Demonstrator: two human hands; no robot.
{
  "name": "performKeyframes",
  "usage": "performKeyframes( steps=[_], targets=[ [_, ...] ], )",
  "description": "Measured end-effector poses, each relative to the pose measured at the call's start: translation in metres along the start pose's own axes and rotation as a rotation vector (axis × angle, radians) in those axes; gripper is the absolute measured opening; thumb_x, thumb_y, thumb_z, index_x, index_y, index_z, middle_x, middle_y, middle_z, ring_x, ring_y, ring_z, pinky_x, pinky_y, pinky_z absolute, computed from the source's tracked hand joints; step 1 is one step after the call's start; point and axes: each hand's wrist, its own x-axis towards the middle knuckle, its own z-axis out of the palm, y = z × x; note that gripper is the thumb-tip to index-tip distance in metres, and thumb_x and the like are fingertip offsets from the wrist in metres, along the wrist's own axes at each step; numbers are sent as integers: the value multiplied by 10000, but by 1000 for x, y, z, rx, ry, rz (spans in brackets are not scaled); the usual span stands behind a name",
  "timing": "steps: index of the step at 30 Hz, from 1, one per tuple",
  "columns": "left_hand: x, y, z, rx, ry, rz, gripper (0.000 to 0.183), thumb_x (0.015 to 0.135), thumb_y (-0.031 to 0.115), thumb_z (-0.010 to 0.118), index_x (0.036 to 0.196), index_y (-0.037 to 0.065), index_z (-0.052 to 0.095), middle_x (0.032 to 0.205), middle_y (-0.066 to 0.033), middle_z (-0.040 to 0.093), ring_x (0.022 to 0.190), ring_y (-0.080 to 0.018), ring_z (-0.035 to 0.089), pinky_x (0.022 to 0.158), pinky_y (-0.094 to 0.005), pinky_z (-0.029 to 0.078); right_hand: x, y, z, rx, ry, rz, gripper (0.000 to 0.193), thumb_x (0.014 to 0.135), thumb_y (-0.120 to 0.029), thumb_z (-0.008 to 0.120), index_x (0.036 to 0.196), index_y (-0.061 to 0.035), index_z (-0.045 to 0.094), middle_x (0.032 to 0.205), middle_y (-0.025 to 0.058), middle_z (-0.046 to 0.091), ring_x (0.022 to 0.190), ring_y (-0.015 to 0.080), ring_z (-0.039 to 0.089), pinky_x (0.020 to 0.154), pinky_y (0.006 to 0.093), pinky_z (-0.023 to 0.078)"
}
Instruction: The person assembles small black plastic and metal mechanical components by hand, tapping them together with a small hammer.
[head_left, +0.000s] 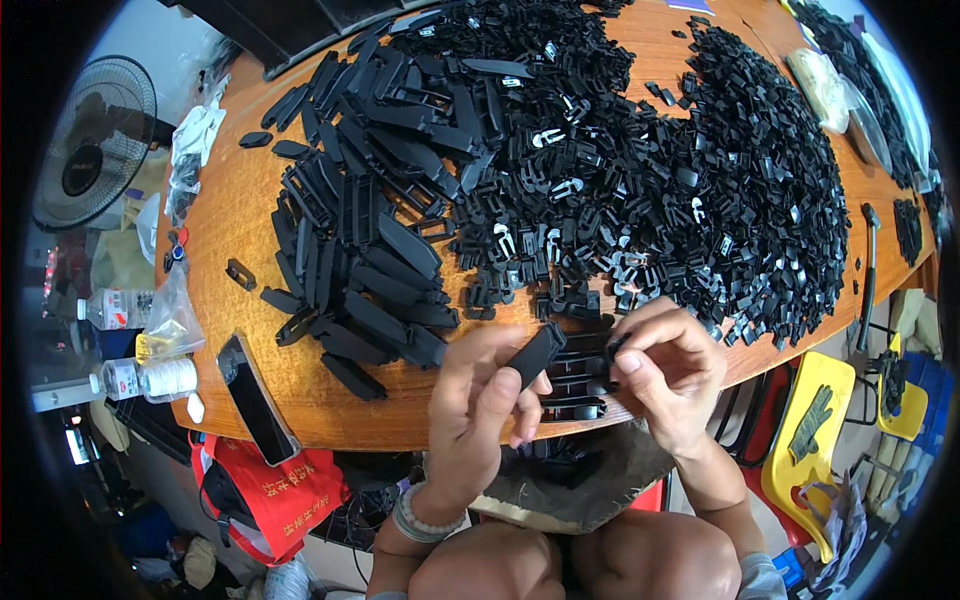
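Note:
Near the table's front edge, my left hand [470, 400] grips a long black plastic piece [538, 356] between thumb and fingers, tilted up to the right. My right hand [668, 370] pinches a small dark part [616, 346], mostly hidden by the fingertips. Between the two hands, several black plastic pieces [574, 386] lie side by side on the table edge. Beyond my left hand spreads a pile of long black pieces [385, 255]. A large heap of small black clips [650, 190] lies in the middle and to the right.
The wooden table [240, 310] carries a smartphone [258, 400] at its left edge, beside plastic bottles [118, 308]. A fan [97, 142] stands far left. A red bag [275, 490] hangs below. Yellow chairs [812, 440] stand at the right; a dark cloth [580, 490] covers my lap.

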Motion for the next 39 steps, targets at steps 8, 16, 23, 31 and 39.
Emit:
performKeyframes(
  steps=[8,16,23,31,39],
  targets=[
    [12,4,0,-123,55,-207,328,794,-121,590,1080,-18,466,1000,-167,576,756,-156,604,582,-259,516,6,-15,-2,-54,213,169,167,823,87,650,955,21,573,864,68,584,644,55,524,546,187,419],
    [16,-3,-5,-337,-99,-192,105,947,34,497,1043,-10,504,1043,-133,571,809,-159,589,620,-286,514,-4,-16,2,48,118,119,183,839,90,632,1003,32,576,856,68,589,640,69,548,555,192,448],
    [9,-10,10,-159,17,-202,393,976,65,463,1330,-99,412,1216,-162,532,1017,-200,584,848,-335,513,1,-15,2,-530,59,-239,200,679,78,777,808,63,624,796,167,654,697,207,651,607,265,519],
    [7,-17,15,137,-55,-62,367,950,19,504,1298,-98,476,1246,-135,508,1110,-179,533,922,-273,449,0,-10,11,-967,11,-459,200,700,130,711,860,76,604,828,201,643,697,251,671,584,286,537],
    [3,-20,15,189,-44,28,369,929,2,532,1283,-95,498,1247,-134,500,1138,-174,497,943,-261,405,-3,-12,11,-931,-71,-489,350,677,122,650,1026,92,632,919,169,620,690,237,615,575,304,509]
  ],
)
